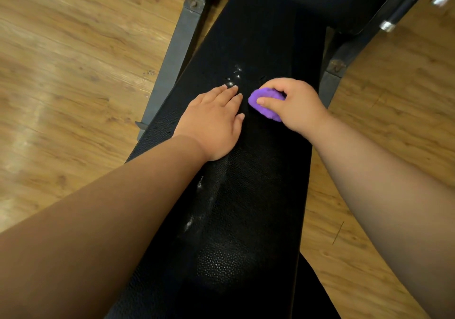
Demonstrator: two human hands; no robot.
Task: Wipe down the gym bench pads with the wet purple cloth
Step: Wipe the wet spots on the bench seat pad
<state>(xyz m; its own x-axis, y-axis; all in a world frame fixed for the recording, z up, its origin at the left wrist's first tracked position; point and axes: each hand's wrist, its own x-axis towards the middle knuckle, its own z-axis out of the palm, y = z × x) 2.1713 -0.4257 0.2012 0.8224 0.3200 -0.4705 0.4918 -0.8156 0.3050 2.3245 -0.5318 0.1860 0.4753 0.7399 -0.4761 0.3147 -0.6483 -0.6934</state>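
Black bench pad [246, 195] — left hand [211, 121] flat, right hand [295, 106] gripping purple cloth [262, 103].

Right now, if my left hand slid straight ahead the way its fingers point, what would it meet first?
The glistening specks on the bench pad, just beyond your left hand; possibly droplets.
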